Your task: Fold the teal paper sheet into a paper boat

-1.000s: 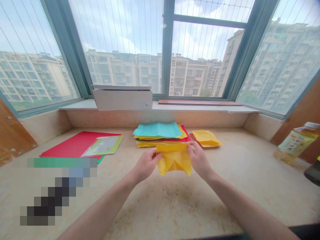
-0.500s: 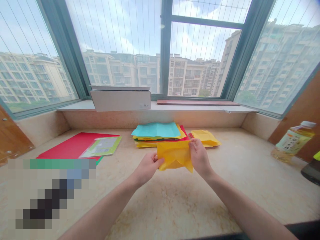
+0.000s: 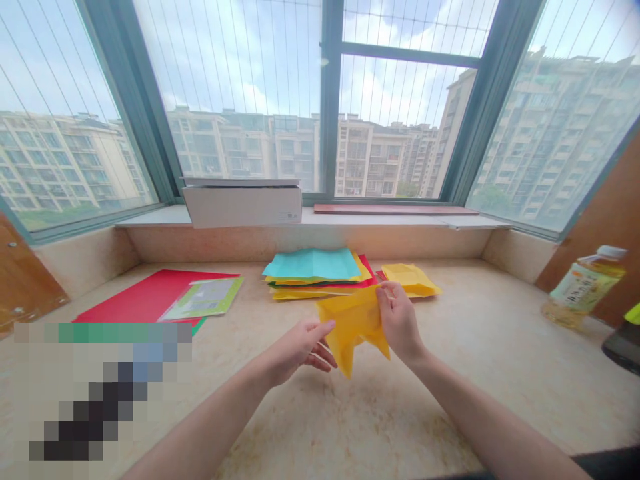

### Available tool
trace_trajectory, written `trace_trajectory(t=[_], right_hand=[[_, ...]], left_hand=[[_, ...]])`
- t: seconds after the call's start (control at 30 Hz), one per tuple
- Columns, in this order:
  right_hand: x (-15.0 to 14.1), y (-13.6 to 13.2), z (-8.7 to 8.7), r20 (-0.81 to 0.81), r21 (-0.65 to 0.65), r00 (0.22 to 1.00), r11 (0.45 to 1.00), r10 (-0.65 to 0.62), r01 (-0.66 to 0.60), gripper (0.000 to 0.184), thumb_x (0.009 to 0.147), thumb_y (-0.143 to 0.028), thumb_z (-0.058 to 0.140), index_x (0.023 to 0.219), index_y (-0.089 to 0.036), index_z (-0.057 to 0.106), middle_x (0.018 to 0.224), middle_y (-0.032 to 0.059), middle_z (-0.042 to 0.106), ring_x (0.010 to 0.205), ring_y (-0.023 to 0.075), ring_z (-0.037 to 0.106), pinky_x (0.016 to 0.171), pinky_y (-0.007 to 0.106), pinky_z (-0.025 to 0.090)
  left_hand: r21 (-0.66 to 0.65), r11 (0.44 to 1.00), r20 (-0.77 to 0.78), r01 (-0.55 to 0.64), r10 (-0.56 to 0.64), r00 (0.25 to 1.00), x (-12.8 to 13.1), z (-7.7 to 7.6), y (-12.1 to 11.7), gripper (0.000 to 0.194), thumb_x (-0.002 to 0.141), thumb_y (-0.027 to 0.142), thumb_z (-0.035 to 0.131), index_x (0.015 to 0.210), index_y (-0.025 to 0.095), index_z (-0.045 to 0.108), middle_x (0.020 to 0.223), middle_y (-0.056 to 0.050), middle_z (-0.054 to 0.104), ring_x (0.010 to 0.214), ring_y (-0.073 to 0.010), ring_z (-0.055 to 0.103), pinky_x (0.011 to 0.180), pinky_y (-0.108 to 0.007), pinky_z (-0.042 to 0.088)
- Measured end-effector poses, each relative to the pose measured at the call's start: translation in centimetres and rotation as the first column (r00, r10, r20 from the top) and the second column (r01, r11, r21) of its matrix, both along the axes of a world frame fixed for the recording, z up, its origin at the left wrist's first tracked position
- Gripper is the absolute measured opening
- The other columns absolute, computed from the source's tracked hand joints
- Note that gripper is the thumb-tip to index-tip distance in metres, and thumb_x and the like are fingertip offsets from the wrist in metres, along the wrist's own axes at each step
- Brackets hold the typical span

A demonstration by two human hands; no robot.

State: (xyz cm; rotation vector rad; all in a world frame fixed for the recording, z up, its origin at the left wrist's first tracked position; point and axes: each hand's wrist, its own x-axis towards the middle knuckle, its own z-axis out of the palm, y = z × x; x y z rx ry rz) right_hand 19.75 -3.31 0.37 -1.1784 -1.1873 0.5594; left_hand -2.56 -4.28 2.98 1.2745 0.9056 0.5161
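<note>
A folded sheet of yellow paper (image 3: 353, 317) hangs in the air above the counter, with pointed flaps drooping from its lower side. My right hand (image 3: 400, 319) pinches its right edge between thumb and fingers. At the left edge, the thumb of my left hand (image 3: 307, 345) overlaps the paper, while its fingers are spread apart below, so that hand is open. Just behind lies a stack of coloured paper with a light blue sheet (image 3: 315, 264) on top. To the stack's right rests another folded yellow paper (image 3: 411, 279).
On the left of the counter (image 3: 280, 427) lie a red sheet (image 3: 130, 293) and a green-edged plastic packet (image 3: 207, 300). A blurred-out patch covers the lower left. A drink bottle (image 3: 585, 287) stands at right, and a white box (image 3: 243, 207) sits on the windowsill.
My left hand has loosened from the paper's left edge and its fingers have opened out. The paper's lower left flap now hangs further down. My right hand keeps its pinch.
</note>
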Motion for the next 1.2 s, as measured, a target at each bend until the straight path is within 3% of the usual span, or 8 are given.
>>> trace_trajectory(t=[0.13,0.3,0.53,0.7,0.87,0.97,1.1,1.2], right_hand=[[-0.9,-0.4,0.0,-0.069,0.01,0.996,0.998,0.065,-0.065,0.038,0.089,-0.061,0.052,0.1,-0.025,0.052,0.058,-0.003,0.058,0.044,0.0159,0.051,0.041,0.025,0.037],[-1.0,-0.3,0.4,-0.209,0.059,0.958,0.98,0.197,-0.188,0.037,0.088,-0.059,0.055,0.101,-0.026,0.048,0.072,0.001,0.068,0.057,0.0209,0.064,0.049,0.03,0.047],[0.4,0.5,1.1,-0.3,-0.003,0.946,0.992,0.121,-0.127,0.042,0.08,-0.06,0.065,0.097,-0.024,0.054,0.079,0.0028,0.072,0.07,0.0239,0.069,0.061,0.034,0.055],[0.8,0.8,1.3,-0.334,-0.1,0.934,0.981,0.125,-0.167,0.044,0.079,-0.059,0.068,0.104,-0.024,0.058,0.092,0.004,0.074,0.081,0.0243,0.07,0.066,0.034,0.056],[1.0,-0.1,2.2,-0.334,-0.232,0.805,0.785,0.491,-0.575,0.045,0.086,-0.06,0.059,0.117,-0.027,0.063,0.108,0.0056,0.073,0.094,0.0246,0.071,0.076,0.037,0.056],[0.6,-0.4,2.0,-0.353,-0.221,0.721,0.696,0.596,-0.683,0.041,0.084,-0.055,0.064,0.11,-0.023,0.069,0.105,0.008,0.074,0.097,0.0263,0.07,0.084,0.039,0.054],[2.1,1.4,1.2,-0.306,-0.203,0.837,0.828,0.453,-0.522,0.04,0.083,-0.053,0.064,0.107,-0.021,0.07,0.102,0.0097,0.075,0.092,0.0279,0.071,0.082,0.04,0.057],[6.6,3.7,1.3,0.05,-0.249,0.999,0.968,-0.015,0.027,0.04,0.09,-0.047,0.051,0.116,-0.021,0.065,0.101,0.0087,0.075,0.086,0.0244,0.072,0.075,0.035,0.059]], left_hand=[[-0.01,0.999,-0.012,-0.041,0.041,0.999,0.4,-1.1,-0.3,0.057,0.073,0.062,0.071,0.099,0.013,0.062,0.093,-0.009,0.069,0.07,-0.0176,0.068,0.067,-0.031,0.052],[0.148,0.984,0.055,-0.101,0.094,0.994,0.5,-1.4,0.2,0.047,0.077,0.06,0.067,0.074,0.013,0.06,0.062,-0.001,0.061,0.056,-0.0122,0.056,0.061,-0.026,0.044],[0.267,0.954,-0.001,0.136,-0.141,0.99,-0.3,-0.2,0.5,0.041,0.076,0.053,0.071,0.069,0.013,0.063,0.055,0.0,0.06,0.051,-0.0105,0.052,0.051,-0.022,0.036],[0.295,0.948,-0.028,0.122,-0.119,0.993,0.0,-0.3,0.0,0.054,0.08,0.063,0.061,0.059,0.014,0.06,0.048,-0.001,0.057,0.042,-0.0094,0.048,0.044,-0.022,0.034],[0.331,0.939,0.02,-0.093,0.091,0.996,0.2,-0.7,0.5,0.055,0.081,0.064,0.058,0.057,0.014,0.059,0.048,-0.002,0.057,0.041,-0.0096,0.049,0.041,-0.022,0.032],[0.305,0.945,-0.015,-0.116,0.126,0.992,0.5,-1.0,0.6,0.054,0.08,0.064,0.059,0.058,0.014,0.057,0.047,-0.001,0.055,0.038,-0.0093,0.046,0.039,-0.021,0.029],[0.328,0.906,-0.017,-0.268,0.29,0.957,0.8,-1.2,0.5,0.056,0.087,0.065,0.046,0.064,0.015,0.058,0.045,0.002,0.05,0.034,-0.0088,0.039,0.037,-0.022,0.023],[0.489,0.823,-0.056,-0.29,0.361,0.931,0.3,-1.2,0.8,0.052,0.091,0.058,0.042,0.076,0.014,0.064,0.047,0.003,0.051,0.037,-0.0104,0.04,0.041,-0.023,0.029]])
